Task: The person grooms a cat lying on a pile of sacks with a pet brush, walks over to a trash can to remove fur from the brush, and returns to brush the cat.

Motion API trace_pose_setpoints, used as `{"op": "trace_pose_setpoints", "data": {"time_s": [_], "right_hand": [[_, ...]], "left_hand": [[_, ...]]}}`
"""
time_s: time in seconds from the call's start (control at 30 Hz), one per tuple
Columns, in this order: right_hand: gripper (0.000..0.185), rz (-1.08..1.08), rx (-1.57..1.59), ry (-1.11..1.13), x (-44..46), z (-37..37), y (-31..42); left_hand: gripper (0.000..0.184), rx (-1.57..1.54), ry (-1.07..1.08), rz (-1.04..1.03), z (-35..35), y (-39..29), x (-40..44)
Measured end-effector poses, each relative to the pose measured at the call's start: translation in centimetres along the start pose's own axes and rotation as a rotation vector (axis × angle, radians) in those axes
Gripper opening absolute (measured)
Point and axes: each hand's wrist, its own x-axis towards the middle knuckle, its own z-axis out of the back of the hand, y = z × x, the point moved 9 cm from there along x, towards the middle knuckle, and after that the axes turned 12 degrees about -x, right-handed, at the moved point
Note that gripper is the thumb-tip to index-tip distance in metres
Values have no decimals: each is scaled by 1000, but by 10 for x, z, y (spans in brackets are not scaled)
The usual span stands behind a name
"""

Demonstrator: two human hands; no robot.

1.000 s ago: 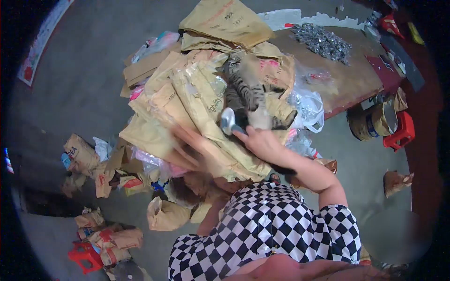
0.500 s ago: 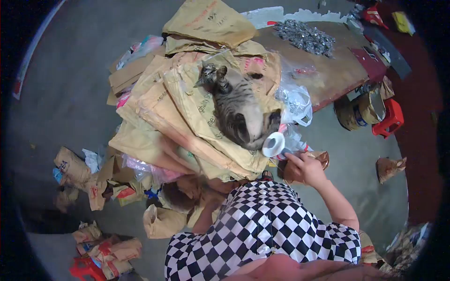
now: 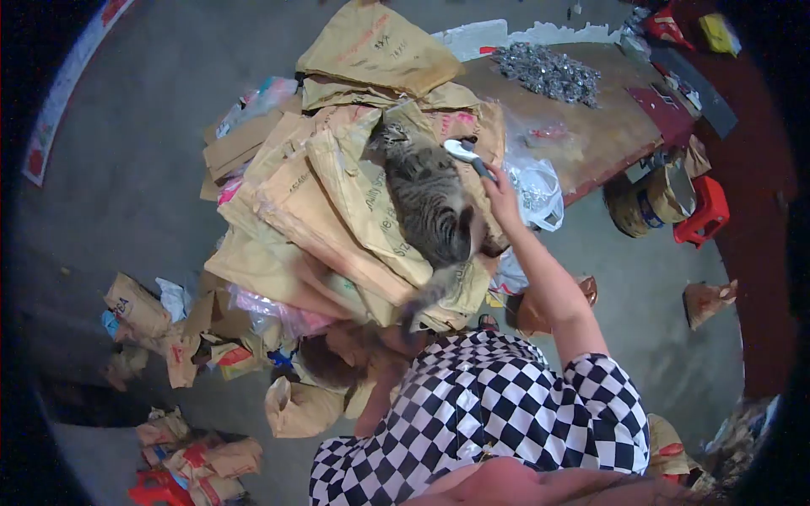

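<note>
A grey tabby cat [image 3: 434,207] lies on a pile of brown paper bags [image 3: 287,202], its head toward the far side and its tail reaching toward me. My right hand [image 3: 504,198] is closed around the dark handle of a pet brush [image 3: 462,152] with a white head. The brush is beside the cat's upper body, on its right; whether it touches the fur I cannot tell. My left hand [image 3: 327,287] is a motion blur over the near left part of the bags, and its fingers cannot be made out.
On the brown table [image 3: 582,139] to the right lie a heap of small shiny silver packets [image 3: 548,74] and a clear plastic bag [image 3: 538,190]. A red stool [image 3: 704,211] and a round container [image 3: 645,207] stand beyond. Crumpled paper bags [image 3: 202,455] litter the floor at left.
The cat has rolled from its back, belly showing, onto its side or front, and its tail has swung toward me. My right hand has moved the brush farther away, along the cat's body.
</note>
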Motion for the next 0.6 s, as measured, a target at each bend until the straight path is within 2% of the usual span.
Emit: {"op": "trace_pose_setpoints", "data": {"time_s": [0.07, 0.13, 0.2, 0.27, 0.3, 0.43, 0.5, 0.53, 0.6], "right_hand": [[39, 19, -52, -39, 12, -16, -4], [43, -79, -109, 75, 13, -32, -19], [43, -150, -93, 136, -6, -7, -13], [43, 40, 124, 269, -26, 7, 7], [41, 4, -13, 277, -33, 8, -18], [40, -6, -156, 268, -73, 38, -59], [38, -285, 113, 379, -118, 53, -77], [37, -167, 38, 274, -136, 70, -76], [36, -73, -40, 155, -179, 91, -65]], "left_hand": [[35, 3, 1, 16, 1, 2, -14], [35, 0, 11, 36, 0, 14, -25], [35, 0, 23, 60, -2, 25, -36], [35, -4, 27, 82, -2, 32, -42], [35, -2, 31, 90, -2, 36, -45], [36, 19, 45, 88, 11, 39, -43], [36, 30, 63, 82, 17, 33, -41], [36, 39, 76, 77, 19, 31, -39], [36, 54, 95, 61, 27, 35, -31]]}}
